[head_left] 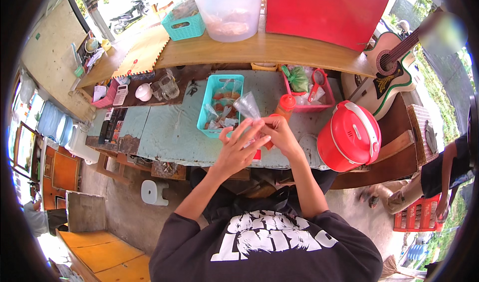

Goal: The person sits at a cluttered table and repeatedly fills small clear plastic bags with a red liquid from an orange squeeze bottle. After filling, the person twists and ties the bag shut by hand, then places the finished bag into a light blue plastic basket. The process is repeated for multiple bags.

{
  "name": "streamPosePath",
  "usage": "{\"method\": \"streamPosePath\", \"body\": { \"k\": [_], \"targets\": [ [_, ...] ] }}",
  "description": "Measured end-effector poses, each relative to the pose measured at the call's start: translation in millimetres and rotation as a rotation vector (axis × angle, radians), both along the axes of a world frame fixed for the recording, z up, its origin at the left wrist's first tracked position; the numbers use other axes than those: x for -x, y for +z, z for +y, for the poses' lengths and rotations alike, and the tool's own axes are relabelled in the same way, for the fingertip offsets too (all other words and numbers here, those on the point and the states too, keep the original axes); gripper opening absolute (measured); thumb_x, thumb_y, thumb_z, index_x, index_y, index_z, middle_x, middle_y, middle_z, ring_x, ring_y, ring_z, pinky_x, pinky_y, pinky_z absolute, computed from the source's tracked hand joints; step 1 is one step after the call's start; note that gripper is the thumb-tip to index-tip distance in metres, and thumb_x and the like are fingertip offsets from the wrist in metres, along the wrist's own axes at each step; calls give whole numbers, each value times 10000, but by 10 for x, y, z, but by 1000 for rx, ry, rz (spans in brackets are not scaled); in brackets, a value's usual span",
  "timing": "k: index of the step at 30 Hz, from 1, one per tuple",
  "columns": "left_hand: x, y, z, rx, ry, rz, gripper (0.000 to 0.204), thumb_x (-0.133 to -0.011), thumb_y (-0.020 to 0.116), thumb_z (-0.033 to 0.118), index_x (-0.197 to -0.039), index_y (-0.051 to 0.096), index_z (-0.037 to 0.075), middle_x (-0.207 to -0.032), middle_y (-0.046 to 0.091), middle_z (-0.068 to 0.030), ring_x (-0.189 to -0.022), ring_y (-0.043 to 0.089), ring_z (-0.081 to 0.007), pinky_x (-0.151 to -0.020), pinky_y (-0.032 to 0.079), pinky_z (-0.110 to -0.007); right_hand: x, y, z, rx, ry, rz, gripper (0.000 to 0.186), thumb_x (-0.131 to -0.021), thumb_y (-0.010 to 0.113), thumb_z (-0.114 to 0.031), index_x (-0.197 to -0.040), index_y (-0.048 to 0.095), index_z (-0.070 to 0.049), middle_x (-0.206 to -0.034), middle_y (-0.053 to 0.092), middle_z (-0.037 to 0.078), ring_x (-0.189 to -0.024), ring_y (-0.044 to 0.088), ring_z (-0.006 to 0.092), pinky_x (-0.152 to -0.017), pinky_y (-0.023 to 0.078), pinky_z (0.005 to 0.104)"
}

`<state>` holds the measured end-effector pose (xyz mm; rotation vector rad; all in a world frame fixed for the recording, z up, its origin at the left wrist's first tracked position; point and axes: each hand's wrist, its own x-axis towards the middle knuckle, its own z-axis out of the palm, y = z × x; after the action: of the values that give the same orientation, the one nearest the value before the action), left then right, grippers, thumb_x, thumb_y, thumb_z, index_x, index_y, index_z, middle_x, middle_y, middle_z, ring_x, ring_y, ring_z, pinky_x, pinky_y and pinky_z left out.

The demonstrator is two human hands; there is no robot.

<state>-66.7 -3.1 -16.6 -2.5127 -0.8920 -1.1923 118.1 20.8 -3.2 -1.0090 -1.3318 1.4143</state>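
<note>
Both hands meet over the front of the table at a small clear plastic bag (246, 106), which points up and away from me. My right hand (280, 136) pinches its lower end. The thumb and index finger of my left hand (240, 146) close on that same end, while its other fingers are spread. Just beyond my right hand stands an orange-red squeeze bottle (286, 104), partly covered by the hand. A turquoise basket (205, 113) to the left of the bag holds several small clear bags with orange-brown contents. Something red beneath my hands is mostly hidden.
At right sit a red rice cooker (348, 136) and a pink basket (327, 106) with a green bag and red-handled strainer. A guitar (386, 65) leans behind. Glass mugs (168, 86) stand left. A raised wooden shelf (219, 52) runs along the back. Another person (439, 174) is far right.
</note>
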Motion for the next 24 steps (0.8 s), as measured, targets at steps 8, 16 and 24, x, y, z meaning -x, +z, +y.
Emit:
{"method": "streamPosePath", "body": {
  "k": [8,16,24],
  "targets": [
    [190,201,177,56,-120,322,449,-853,688,158,-1286,594,231,-1285,592,52,-1236,528,-99,-1118,204,-509,-122,-112,8,72,245,-143,129,-919,580,-33,-904,693,27,-627,613,31,-457,549,90,-401,425,243],
    [198,263,143,248,-210,267,265,-881,685,116,-1133,603,135,-1134,596,3,-1075,588,-139,-1064,269,-462,-212,57,-10,146,393,-180,161,-965,619,-103,-933,708,27,-689,675,56,-429,544,75,-380,415,224],
    [284,215,224,471,-262,155,126,-927,628,74,-1053,632,73,-905,668,-30,-934,607,-204,-991,316,-405,-177,74,-24,107,407,-246,219,-965,677,-190,-923,719,21,-679,671,54,-409,521,64,-368,392,222]
  ]
}}
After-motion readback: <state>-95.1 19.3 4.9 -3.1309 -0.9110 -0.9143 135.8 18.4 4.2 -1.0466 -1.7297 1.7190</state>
